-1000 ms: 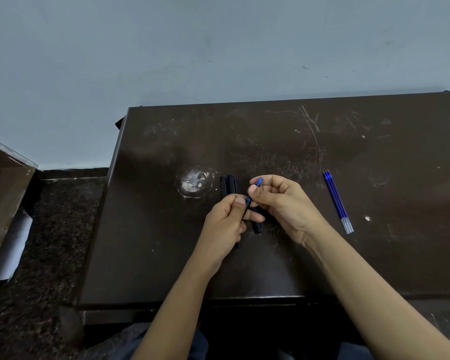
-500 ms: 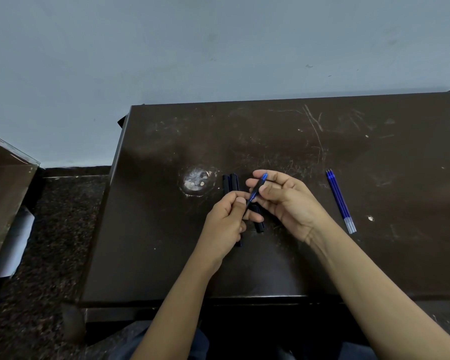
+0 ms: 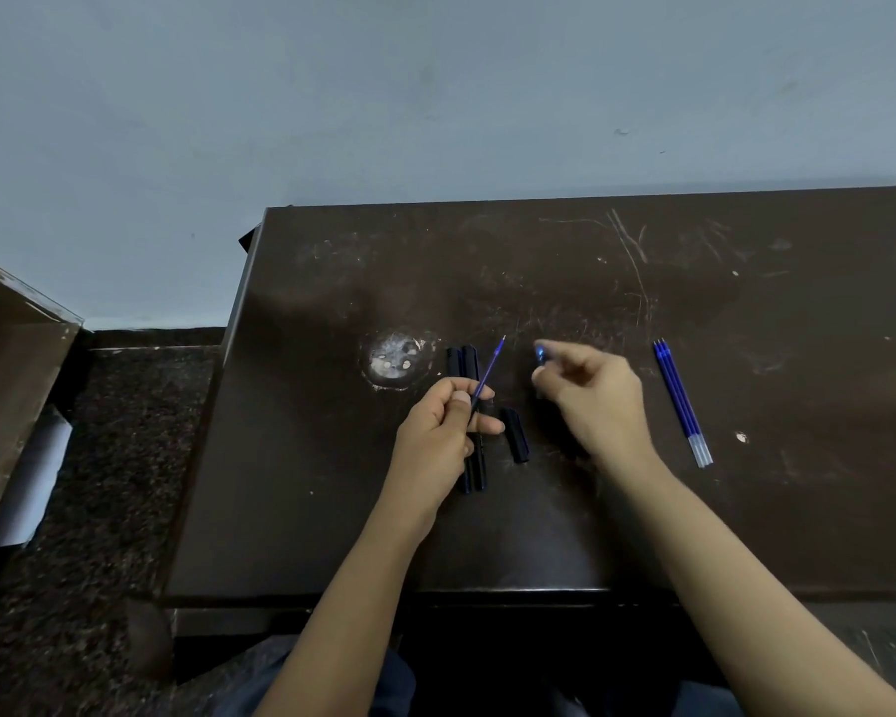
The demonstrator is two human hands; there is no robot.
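The left hand (image 3: 443, 432) pinches a thin blue refill (image 3: 488, 372) between thumb and fingers above the middle of the table (image 3: 746, 509), its fine tip slanting up and away. The right hand (image 3: 598, 406), fingers curled, nips a small blue piece (image 3: 540, 352) (too blurred to tell its shape). Two matte black pen barrels (image 3: 461, 360) lie side by side, partly hidden under the left hand. A short black cap (image 3: 516, 434) lies between the hands. Three slim spare refills (image 3: 681, 401) with clear ends rest to the right on the scratched, glossy dark-brown top.
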